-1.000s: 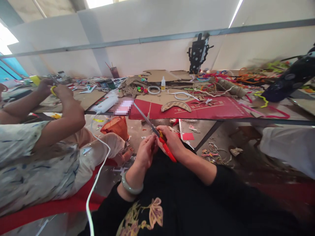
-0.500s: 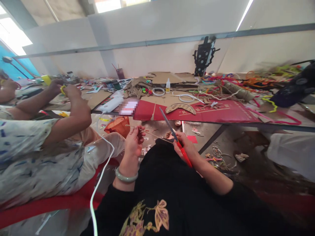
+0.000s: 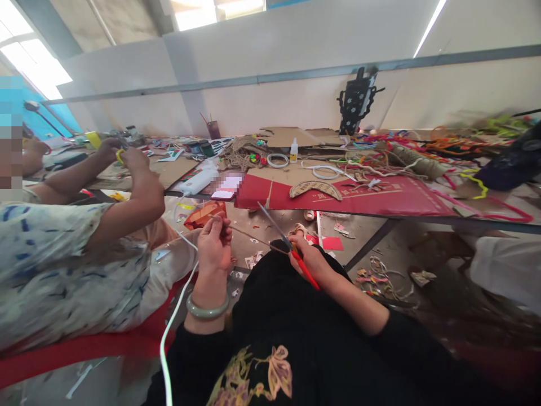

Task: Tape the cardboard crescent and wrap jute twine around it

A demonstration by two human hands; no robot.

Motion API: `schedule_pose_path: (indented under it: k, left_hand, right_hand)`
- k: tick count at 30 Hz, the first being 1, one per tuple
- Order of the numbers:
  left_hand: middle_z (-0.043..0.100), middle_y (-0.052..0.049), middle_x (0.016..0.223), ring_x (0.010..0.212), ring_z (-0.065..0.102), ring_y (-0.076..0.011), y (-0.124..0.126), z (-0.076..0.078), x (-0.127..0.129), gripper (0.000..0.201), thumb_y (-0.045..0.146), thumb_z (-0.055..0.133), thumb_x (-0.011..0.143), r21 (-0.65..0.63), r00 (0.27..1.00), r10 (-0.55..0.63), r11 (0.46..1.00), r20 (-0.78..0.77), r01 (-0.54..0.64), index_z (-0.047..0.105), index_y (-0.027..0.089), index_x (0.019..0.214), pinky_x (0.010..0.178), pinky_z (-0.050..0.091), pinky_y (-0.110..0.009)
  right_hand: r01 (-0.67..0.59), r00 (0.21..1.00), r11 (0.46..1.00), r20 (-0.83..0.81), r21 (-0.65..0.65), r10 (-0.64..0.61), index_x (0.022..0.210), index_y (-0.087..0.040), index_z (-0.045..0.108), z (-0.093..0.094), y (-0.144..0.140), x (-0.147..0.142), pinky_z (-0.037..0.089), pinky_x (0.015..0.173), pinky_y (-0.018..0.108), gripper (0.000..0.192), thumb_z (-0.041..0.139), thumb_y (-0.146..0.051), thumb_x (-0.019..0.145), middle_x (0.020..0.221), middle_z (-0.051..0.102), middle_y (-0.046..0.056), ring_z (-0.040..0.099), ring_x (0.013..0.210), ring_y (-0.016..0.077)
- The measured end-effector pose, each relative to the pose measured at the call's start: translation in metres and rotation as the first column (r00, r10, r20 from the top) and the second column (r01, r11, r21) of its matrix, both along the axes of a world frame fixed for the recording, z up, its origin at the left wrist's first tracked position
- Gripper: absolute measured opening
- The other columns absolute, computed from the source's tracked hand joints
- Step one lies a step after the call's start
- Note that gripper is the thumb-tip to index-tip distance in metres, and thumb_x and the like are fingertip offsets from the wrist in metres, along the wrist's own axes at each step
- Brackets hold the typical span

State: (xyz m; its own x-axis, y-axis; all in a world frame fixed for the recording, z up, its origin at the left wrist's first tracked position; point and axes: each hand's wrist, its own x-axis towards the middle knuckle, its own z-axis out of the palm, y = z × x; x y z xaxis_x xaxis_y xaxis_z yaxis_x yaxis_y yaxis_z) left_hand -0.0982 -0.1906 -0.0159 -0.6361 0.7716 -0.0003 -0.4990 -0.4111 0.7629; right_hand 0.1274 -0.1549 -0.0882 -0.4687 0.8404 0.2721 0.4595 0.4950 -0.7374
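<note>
Left hand (image 3: 215, 243) pinches thin strand (image 3: 253, 237) at frame centre, right hand (image 3: 310, 260) grips red-handled scissors (image 3: 287, 245) crossing it.

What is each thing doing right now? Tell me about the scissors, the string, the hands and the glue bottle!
Scissors: held in the right hand, blades look shut, pointing up and left.
Twine: stretched thin between both hands.
Left hand: pinching the twine's end.
Glue bottle: upright on the table, cap on.
Co-worker's hands: raised, holding something yellow.
</note>
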Motion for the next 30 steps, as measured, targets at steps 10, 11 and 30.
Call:
schedule_pose_path:
  k: [10, 11, 30]
  left_hand:
    - [0.062, 0.0, 0.062, 0.051, 0.054, -0.0047, -0.018, 0.011, 0.014, 0.027, 0.036, 0.077, 0.066, -0.006, 0.974, -0.079, 0.997, -0.211, 0.08, 0.073, 0.013, 0.08, 0.045, 0.039, -0.013]
    - [0.062, 0.0, 0.061, 0.05, 0.053, -0.0047, -0.019, 0.011, 0.016, 0.026, 0.036, 0.077, 0.067, -0.011, 0.967, -0.082, 0.997, -0.241, 0.081, 0.073, 0.013, 0.08, 0.044, 0.038, -0.013]
    - [0.063, 0.003, 0.057, 0.045, 0.056, -0.007, -0.021, 0.0, 0.03, 0.032, 0.039, 0.082, 0.064, -0.024, 0.956, -0.117, 0.993, -0.27, 0.115, 0.062, 0.017, 0.075, 0.043, 0.04, -0.015]
  right_hand:
    - [-0.055, 0.991, 0.995, 0.123, 0.086, 0.045, 0.117, -0.019, 0.054, 0.036, -0.008, -0.005, 0.049, 0.067, 0.032, 0.048, 0.068, -0.042, 0.077, 0.097, 0.063, 0.008, 0.058, 0.074, 0.0173]
    - [-0.057, 0.992, 0.993, 0.121, 0.106, 0.044, 0.117, -0.019, 0.054, 0.038, -0.01, -0.006, 0.049, 0.067, 0.032, 0.05, 0.069, -0.044, 0.076, 0.097, 0.063, 0.008, 0.058, 0.075, 0.0179]
    - [-0.076, 0.995, 0.967, 0.077, 0.241, 0.059, 0.113, -0.019, 0.06, 0.033, -0.016, -0.004, 0.049, 0.063, 0.031, 0.048, 0.069, -0.049, 0.077, 0.09, 0.066, 0.009, 0.061, 0.074, 0.0195]
